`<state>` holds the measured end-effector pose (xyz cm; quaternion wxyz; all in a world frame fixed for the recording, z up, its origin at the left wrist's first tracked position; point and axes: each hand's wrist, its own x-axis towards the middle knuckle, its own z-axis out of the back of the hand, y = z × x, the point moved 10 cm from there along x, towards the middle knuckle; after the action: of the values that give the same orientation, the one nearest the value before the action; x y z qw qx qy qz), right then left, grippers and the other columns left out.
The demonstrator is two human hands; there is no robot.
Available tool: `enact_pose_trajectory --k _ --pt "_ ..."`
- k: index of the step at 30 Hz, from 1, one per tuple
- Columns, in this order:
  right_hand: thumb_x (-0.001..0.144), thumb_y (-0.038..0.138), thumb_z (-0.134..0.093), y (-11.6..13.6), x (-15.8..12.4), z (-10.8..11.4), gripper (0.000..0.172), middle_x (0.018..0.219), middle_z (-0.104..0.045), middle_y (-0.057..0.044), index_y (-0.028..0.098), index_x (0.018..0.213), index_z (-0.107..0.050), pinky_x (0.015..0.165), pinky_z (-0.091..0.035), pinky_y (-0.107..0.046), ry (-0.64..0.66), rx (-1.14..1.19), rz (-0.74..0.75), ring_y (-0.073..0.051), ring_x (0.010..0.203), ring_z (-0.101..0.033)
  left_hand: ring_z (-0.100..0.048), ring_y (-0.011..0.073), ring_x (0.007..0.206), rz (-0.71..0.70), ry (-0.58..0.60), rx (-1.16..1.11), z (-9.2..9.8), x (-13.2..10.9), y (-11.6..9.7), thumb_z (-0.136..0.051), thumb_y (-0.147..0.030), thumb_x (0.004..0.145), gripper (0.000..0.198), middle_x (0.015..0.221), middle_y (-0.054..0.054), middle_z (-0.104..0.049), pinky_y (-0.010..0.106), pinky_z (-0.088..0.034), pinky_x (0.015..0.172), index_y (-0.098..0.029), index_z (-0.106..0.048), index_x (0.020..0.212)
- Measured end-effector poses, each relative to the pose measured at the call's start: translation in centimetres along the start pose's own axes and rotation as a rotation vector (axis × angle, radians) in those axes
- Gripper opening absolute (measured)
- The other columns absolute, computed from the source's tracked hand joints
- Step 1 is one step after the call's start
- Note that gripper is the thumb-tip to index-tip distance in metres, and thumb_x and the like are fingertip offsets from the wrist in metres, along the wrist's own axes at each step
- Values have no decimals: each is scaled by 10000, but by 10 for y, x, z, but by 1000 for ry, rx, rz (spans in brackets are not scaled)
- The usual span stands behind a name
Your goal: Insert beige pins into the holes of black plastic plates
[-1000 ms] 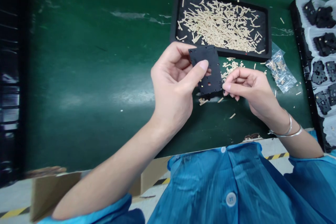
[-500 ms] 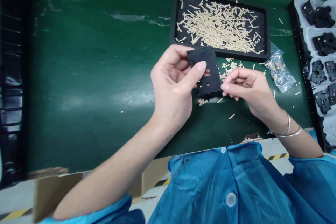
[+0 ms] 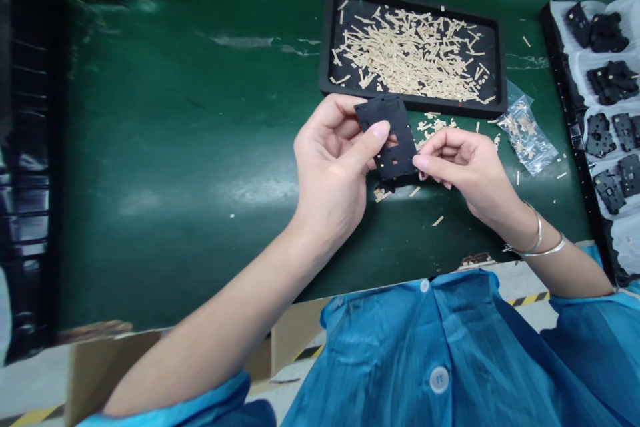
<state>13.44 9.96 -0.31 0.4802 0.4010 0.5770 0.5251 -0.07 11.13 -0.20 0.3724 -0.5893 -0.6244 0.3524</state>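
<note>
A flat black plastic part with small square openings is gripped in my left hand, thumb across its face and fingers behind. My right hand is at the part's lower right edge, thumb and forefinger pinched together; whatever lies between those fingertips is hidden. Small beige strips are scattered on the table just behind my right hand, and a few more lie below the part.
Behind my hands a black tray holds a heap of beige strips. A clear plastic bag of small pieces lies to its right. At the far right a white compartment tray carries several black parts. The green table's front edge is chipped.
The view has shifted slightly. My right hand stays pinched at the edge of the black part, and my left hand keeps its hold; little else differs.
</note>
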Motion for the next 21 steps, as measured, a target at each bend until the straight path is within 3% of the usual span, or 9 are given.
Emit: enact_pose_trajectory --k 8,11,14,17,21 --pt "637 273 -815 6 -2 1 259 655 -584 41 170 687 -582 543 -447 -219 -18 -69 22 -76 596 -535 -603 76 590 59 -32 4 1 0 4 -843 -209 627 233 672 -53 -666 183 -517 528 -197 -628 718" --pt "599 293 -846 7 -1 0 305 652 -581 46 169 712 -591 541 -449 -215 3 -38 21 -75 595 -536 -604 75 593 71 -31 -7 1 0 5 -837 -196 629 230 680 -52 -663 180 -519 531 -200 -627 721" --pt "652 349 -814 8 -1 2 285 658 -597 33 163 721 -611 526 -430 -205 9 27 30 -72 597 -538 -600 66 581 84 -41 -63 0 1 6 -852 -176 603 246 668 -47 -667 166 -518 519 -182 -632 713" --pt "711 410 -764 1 0 2 292 618 -588 30 159 719 -614 453 -363 -190 34 84 -23 -61 541 -495 -593 61 564 99 -45 -99 -1 0 6 -871 -176 572 272 638 -44 -670 157 -514 502 -165 -632 700" --pt "663 397 -808 -9 2 -3 320 591 -575 38 154 723 -609 401 -299 -174 84 147 -105 -49 496 -451 -596 66 567 147 -24 -107 -2 0 11 -884 -199 562 303 633 -44 -675 163 -517 505 -163 -620 707"
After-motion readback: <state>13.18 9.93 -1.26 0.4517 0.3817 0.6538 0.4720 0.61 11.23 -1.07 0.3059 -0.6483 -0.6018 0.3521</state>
